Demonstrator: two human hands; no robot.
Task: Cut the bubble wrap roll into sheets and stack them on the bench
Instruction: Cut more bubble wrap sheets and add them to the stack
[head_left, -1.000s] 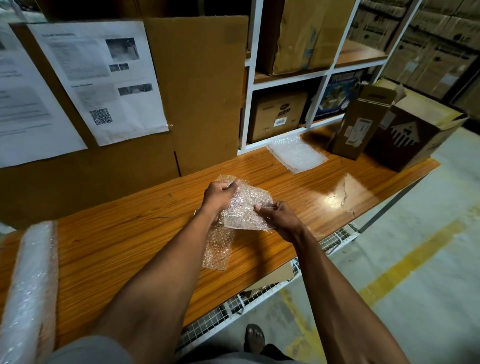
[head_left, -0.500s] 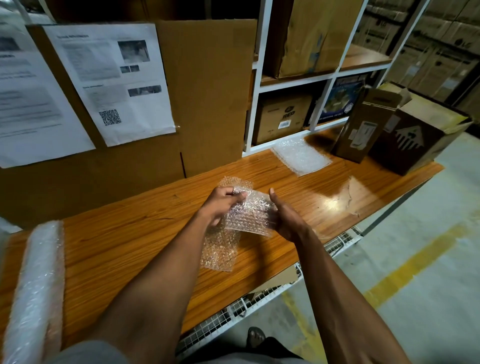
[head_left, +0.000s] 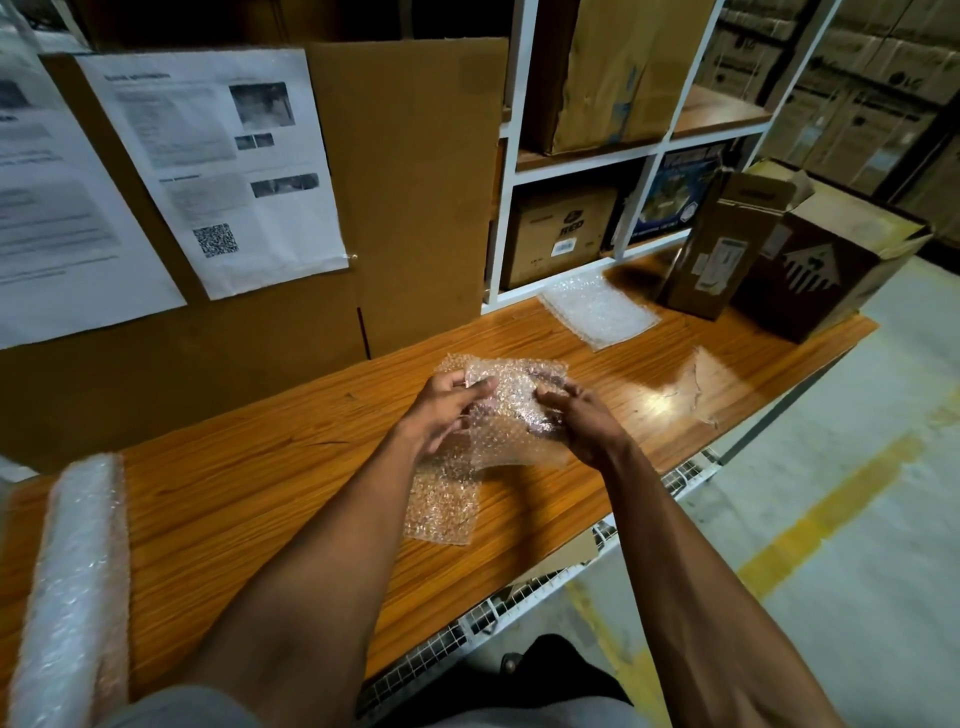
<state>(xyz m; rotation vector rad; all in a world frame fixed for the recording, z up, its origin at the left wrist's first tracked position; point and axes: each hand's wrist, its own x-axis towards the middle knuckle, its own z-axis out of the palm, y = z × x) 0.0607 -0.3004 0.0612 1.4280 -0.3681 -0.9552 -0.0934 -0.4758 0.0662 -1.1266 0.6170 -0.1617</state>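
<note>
Both hands hold one small bubble wrap sheet (head_left: 511, 402) up over the wooden bench (head_left: 249, 467). The left hand (head_left: 441, 413) pinches the sheet's left edge, with its fingers (head_left: 467, 387) curled close together on the wrap. The right hand (head_left: 582, 421) grips the right side, its fingers (head_left: 553, 397) bent and pressed into the bubbles (the thumb is hidden, so I cannot tell where it sits). Just under the left fingers another sheet (head_left: 444, 509) lies flat on the bench. Well past the right fingers, near two brown boxes (head_left: 779, 249), a stack of sheets (head_left: 597, 309) lies flat. Far to the left of the left fingers, the bubble wrap roll (head_left: 72, 587) lies on the bench
</note>
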